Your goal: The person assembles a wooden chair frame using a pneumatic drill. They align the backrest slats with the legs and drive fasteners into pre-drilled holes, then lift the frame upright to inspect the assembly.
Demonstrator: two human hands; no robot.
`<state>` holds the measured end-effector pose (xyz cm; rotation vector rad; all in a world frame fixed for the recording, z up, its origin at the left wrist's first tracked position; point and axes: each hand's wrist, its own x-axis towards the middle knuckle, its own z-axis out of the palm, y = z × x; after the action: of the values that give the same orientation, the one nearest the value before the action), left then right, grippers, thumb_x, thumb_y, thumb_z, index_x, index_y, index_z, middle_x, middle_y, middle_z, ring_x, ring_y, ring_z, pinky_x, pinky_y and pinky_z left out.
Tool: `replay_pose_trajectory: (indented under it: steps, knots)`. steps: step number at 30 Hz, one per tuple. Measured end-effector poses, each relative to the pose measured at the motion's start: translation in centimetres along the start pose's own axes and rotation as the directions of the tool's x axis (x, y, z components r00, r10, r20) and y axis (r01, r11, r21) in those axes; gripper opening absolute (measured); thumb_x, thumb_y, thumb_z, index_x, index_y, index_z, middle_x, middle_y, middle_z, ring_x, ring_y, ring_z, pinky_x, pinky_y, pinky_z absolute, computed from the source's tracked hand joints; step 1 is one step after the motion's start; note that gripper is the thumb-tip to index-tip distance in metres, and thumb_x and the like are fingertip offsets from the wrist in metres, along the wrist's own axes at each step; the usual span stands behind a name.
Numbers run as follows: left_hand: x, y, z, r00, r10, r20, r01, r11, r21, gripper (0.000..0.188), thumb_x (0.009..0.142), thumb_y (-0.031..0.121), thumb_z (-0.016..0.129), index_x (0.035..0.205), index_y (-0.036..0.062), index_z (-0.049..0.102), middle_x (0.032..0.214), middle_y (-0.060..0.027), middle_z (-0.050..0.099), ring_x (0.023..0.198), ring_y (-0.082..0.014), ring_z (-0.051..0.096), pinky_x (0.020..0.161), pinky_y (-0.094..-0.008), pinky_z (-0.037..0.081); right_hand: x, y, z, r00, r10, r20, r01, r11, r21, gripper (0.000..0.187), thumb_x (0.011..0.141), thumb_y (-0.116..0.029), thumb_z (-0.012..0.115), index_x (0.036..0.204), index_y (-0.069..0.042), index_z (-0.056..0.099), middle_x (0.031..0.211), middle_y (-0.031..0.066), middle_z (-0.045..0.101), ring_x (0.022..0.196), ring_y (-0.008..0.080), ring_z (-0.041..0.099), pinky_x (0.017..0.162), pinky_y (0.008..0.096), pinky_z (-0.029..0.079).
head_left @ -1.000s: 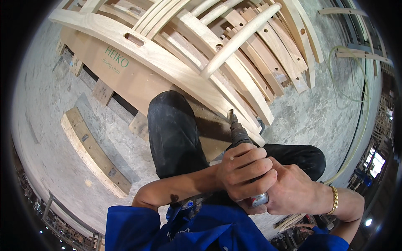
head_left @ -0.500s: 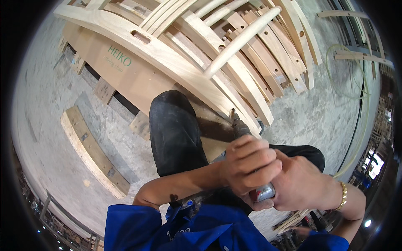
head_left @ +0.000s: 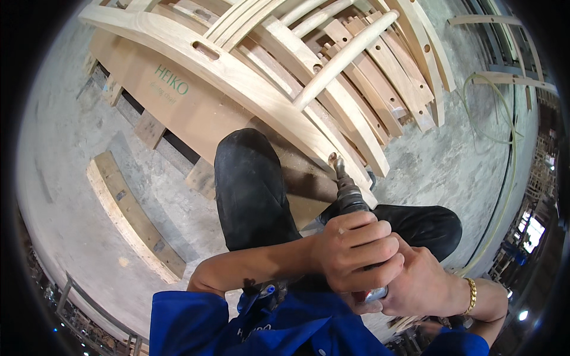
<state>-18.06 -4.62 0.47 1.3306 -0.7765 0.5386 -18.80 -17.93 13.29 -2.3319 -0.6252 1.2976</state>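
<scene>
My left hand (head_left: 359,249) is wrapped round the body of a drill (head_left: 351,199), its fingers closed. Behind it my right hand (head_left: 423,286) grips the rear of the same drill, with a bracelet on that wrist. A metal part of the tool shows below the left fingers; the rest of its body is covered. The bit (head_left: 340,169) reaches to a round hole (head_left: 333,158) near the close end of a pale curved wooden rail (head_left: 261,104). Whether the tip is inside the hole I cannot tell.
The rail belongs to a wooden frame with round rungs (head_left: 344,62). More wooden parts (head_left: 380,89) lie beyond it. Brown cardboard (head_left: 196,115) covers a pallet (head_left: 149,129) underneath. A curved wooden piece (head_left: 133,213) rests on the floor at left; a thin hose (head_left: 504,231) runs at right.
Both hands and the drill have shifted a little toward me, and the forearms have tilted slightly. More of the bit and the hole's edge now show. The wooden frame has barely moved in view.
</scene>
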Motion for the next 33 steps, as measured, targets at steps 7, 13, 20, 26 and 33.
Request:
replay_pose_trajectory:
  steps: [7, 13, 20, 26, 33]
  knots:
    - [0.0, -0.8, -0.5, 0.996, -0.026, 0.081, 0.028, 0.999, -0.025, 0.044, 0.085, 0.042, 0.05, 0.09, 0.0004, 0.06, 0.074, -0.0105, 0.057, 0.061, -0.0243, 0.059, 0.053, -0.034, 0.047, 0.9, 0.9, 0.6, 0.999, 0.009, -0.039, -0.006, 0.996, 0.085, 0.044, 0.065, -0.028, 0.075, 0.104, -0.011, 0.064, 0.096, 0.011, 0.061, 0.097, 0.0307, 0.062, 0.072, 0.0381, 0.058]
    - [-0.2, -1.0, -0.7, 0.993, -0.045, 0.108, 0.051, 0.997, -0.052, 0.041, 0.082, 0.04, 0.054, 0.09, 0.0001, 0.06, 0.075, -0.0108, 0.058, 0.062, -0.0245, 0.059, 0.054, -0.0339, 0.047, 1.0, 1.2, 0.9, 0.999, -0.008, -0.039, 0.012, 0.994, 0.107, 0.046, 0.066, -0.027, 0.072, 0.109, -0.015, 0.063, 0.101, 0.0101, 0.061, 0.099, 0.0312, 0.062, 0.074, 0.0383, 0.058]
    - [0.1, -1.1, -0.7, 0.992, -0.072, 0.104, 0.078, 0.996, -0.053, 0.042, 0.084, 0.041, 0.054, 0.089, 0.0005, 0.061, 0.076, -0.0102, 0.058, 0.065, -0.0253, 0.06, 0.055, -0.0352, 0.048, 1.2, 1.5, 0.9, 0.999, 0.022, -0.044, -0.015, 0.986, 0.164, 0.048, 0.069, -0.029, 0.073, 0.114, -0.015, 0.063, 0.105, 0.0123, 0.061, 0.097, 0.0313, 0.063, 0.074, 0.0383, 0.058]
    - [-3.4, 1.0, -1.3, 0.513, -0.84, -0.178, 0.772, 0.542, -0.333, 0.039, 0.097, 0.036, 0.045, 0.112, 0.0006, 0.055, 0.105, -0.015, 0.06, 0.101, -0.0288, 0.06, 0.085, -0.0385, 0.049, -0.8, 0.4, 1.8, 0.957, 0.227, -0.179, -0.122, 0.877, 0.464, 0.083, 0.064, -0.013, 0.079, 0.138, 0.0, 0.043, 0.104, 0.0199, 0.061, 0.088, 0.0336, 0.065, 0.079, 0.0368, 0.054]
    - [-4.6, -0.1, -0.6, -0.001, -0.81, 0.587, 0.314, -0.558, -0.769, 0.043, 0.105, 0.04, 0.034, 0.12, 0.0033, 0.05, 0.102, -0.0172, 0.062, 0.114, -0.0358, 0.059, 0.105, -0.0482, 0.043, 0.0, 0.0, 6.7, 0.871, 0.103, -0.48, 0.095, 0.924, 0.37, 0.09, 0.061, -0.006, 0.078, 0.142, 0.002, 0.04, 0.091, 0.0145, 0.056, 0.066, 0.0271, 0.062, 0.055, 0.0347, 0.054]
